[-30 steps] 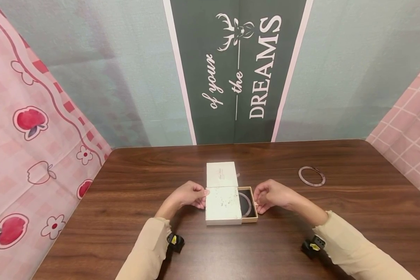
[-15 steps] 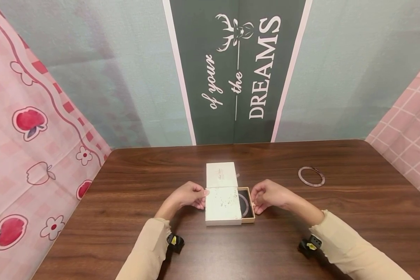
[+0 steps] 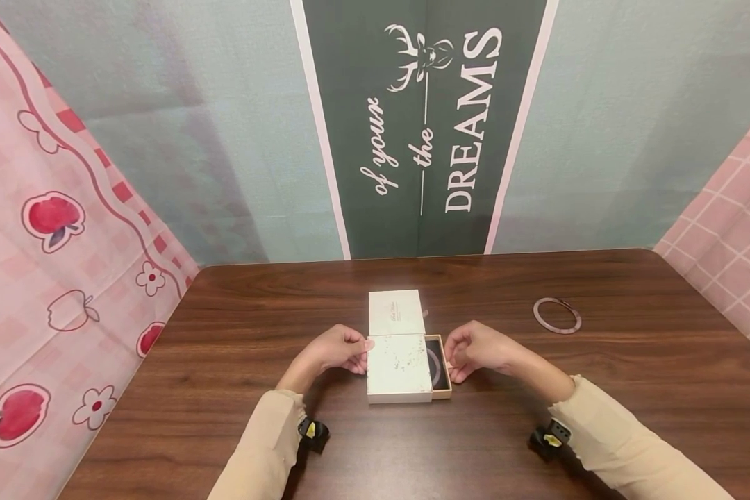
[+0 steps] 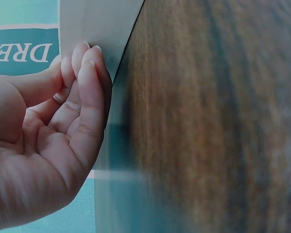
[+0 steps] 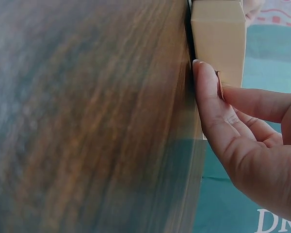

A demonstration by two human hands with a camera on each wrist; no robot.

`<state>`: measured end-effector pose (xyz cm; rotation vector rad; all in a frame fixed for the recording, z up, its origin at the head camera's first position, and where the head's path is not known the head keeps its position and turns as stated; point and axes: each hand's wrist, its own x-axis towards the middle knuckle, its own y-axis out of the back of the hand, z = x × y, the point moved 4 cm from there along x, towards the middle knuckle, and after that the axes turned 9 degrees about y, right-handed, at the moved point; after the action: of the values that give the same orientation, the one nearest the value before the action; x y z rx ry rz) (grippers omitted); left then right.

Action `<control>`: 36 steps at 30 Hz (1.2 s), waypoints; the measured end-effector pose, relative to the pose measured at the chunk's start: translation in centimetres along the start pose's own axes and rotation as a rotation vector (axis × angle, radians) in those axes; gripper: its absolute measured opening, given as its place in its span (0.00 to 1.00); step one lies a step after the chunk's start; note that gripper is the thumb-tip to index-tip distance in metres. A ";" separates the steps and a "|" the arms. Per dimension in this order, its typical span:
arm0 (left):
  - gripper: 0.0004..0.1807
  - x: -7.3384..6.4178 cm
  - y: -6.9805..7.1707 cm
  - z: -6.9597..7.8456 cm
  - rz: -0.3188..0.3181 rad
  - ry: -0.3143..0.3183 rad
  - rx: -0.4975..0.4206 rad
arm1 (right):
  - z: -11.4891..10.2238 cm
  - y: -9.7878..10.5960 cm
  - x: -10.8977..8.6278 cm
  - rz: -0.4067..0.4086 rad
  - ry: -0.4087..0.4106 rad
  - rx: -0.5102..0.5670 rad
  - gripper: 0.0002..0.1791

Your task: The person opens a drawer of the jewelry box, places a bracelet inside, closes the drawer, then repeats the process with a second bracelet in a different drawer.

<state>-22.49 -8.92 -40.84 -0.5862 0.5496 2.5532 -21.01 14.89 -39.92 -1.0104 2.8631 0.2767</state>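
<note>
A white drawer-style jewelry box (image 3: 398,364) with a speckled top lies flat on the table. Out of its right side sticks a tan drawer (image 3: 442,394) with a dark lining and part of a pale bangle (image 3: 435,368); the sleeve hides the rest of that bangle. At the box's left end, my left hand (image 3: 340,348) holds the sleeve, thumb at the top edge and fingertips against the end wall (image 4: 87,24). My right hand (image 3: 480,349) pinches the small pull tab (image 5: 219,85) of the drawer between thumb and finger, its fingertips close against the drawer front.
Directly behind stands a second white box (image 3: 395,312), touching or almost touching the first, with a small ribbon at its right. Another bangle (image 3: 557,316) lies at the right on the brown wooden table (image 3: 256,298). Printed cloths hang beyond the table's back and sides.
The drawer has slid a little left into the sleeve, so less of the bangle shows. My right hand has moved left with it, while the left hand has stayed in place.
</note>
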 end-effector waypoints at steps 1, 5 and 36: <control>0.15 0.0 0.0 0.0 0.000 0.000 0.000 | 0.0 0.0 0.0 0.000 0.000 0.000 0.05; 0.15 0.0 0.0 0.0 0.005 0.002 0.004 | 0.1 0.0 0.1 -0.001 -0.006 0.004 0.05; 0.15 0.1 0.1 -0.1 -0.002 -0.010 0.006 | -0.4 -1.0 1.1 -0.015 -0.014 -0.005 0.03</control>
<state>-22.56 -9.00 -40.96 -0.5719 0.5523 2.5505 -21.25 13.32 -39.88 -1.0257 2.8422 0.2884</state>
